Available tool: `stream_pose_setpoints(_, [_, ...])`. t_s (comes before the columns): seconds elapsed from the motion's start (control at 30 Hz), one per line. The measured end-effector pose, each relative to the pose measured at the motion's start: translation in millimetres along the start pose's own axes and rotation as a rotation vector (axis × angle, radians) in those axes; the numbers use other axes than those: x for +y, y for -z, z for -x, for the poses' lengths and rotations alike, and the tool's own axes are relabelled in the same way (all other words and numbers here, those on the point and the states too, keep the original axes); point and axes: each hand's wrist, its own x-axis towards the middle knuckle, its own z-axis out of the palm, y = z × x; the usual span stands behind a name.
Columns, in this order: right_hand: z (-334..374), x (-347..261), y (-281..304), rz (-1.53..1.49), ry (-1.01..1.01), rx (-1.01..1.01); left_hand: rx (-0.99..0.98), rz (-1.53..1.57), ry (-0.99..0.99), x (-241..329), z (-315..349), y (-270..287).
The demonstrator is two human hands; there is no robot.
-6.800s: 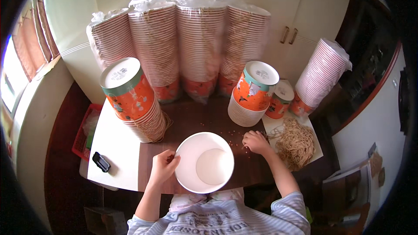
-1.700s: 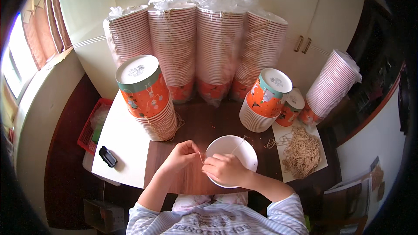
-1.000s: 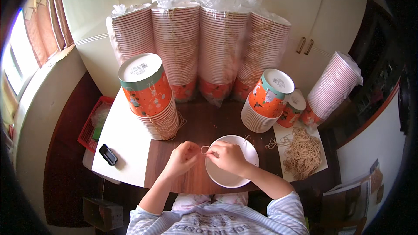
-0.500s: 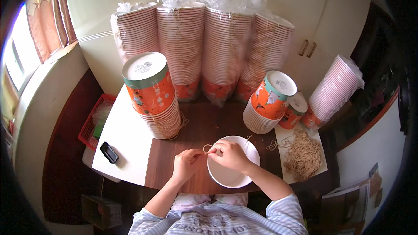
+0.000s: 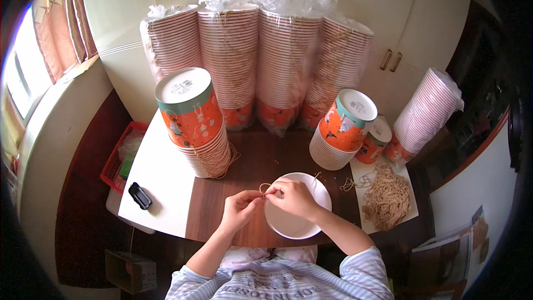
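Observation:
Over the middle of the table, my left hand (image 5: 239,211) and my right hand (image 5: 294,195) meet, their fingertips pinched together on a thin tan cord (image 5: 265,185). A small loop of it stands up between them. Below my right hand sits a round white paper bucket (image 5: 300,229), open side up, its inside partly hidden by that hand. At its far rim a short end of cord (image 5: 317,176) sticks up. A tangled heap of the same cord (image 5: 386,197) lies to the right on a white strip of the table.
Upside-down stacks of orange-and-green paper buckets stand at left (image 5: 189,111) and right (image 5: 347,125). Tall plastic-wrapped bucket stacks (image 5: 230,61) line the back, and another (image 5: 427,111) leans far right. A black plastic holder (image 5: 140,196) and a red basket (image 5: 116,158) are at left.
My left hand has shifted slightly right, closer to my right hand, and its fingers have changed position a little. The cord loop remains between the fingertips.

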Motion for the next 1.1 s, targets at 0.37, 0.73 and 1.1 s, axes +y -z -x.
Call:
stream_pose_setpoints(0.37, [3,-3,3,0.06,0.029,-0.009,-0.013,0.089,-0.009,5,-4,0])
stream_pose_setpoints(0.73, [11,-21,21,-0.013,0.242,0.093,-0.13,0.401,0.104,18,-9,3])
stream_pose_setpoints(1.1, [9,-16,7,0.072,0.397,0.194,-0.146,0.209,0.065,27,-6,1])
